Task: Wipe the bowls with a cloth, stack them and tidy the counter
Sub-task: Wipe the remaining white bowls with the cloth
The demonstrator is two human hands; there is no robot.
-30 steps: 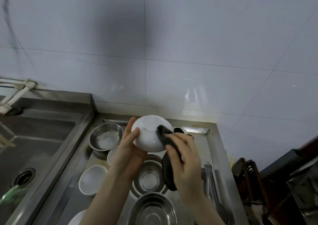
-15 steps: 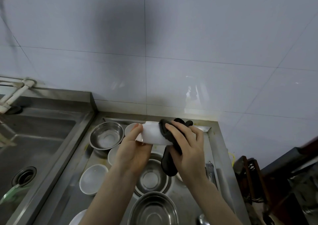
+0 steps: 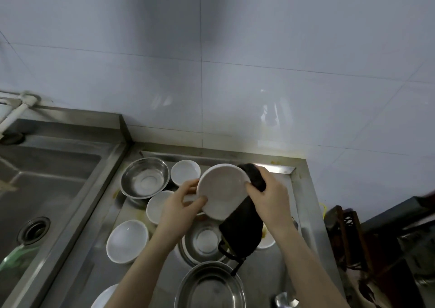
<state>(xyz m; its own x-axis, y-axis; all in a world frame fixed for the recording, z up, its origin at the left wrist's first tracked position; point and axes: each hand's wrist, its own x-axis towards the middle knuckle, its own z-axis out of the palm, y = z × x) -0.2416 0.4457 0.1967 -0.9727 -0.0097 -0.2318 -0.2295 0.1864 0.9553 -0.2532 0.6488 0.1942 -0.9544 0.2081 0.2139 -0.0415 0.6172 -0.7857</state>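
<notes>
Steel bowl (image 3: 145, 177), white bowls (image 3: 127, 241) beneath held bowl (image 3: 222, 190)

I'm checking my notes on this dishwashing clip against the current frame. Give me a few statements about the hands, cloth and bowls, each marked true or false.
1. The left hand holds the white bowl at its rim. True.
2. The right hand is empty. False: it grips the dark cloth against the bowl.
3. The held bowl sits flat on the steel counter. False: it is lifted and tilted.
4. A steel bowl stands at the counter's back left. True.
5. The cloth lies in the sink. False: it hangs from the right hand.
</notes>
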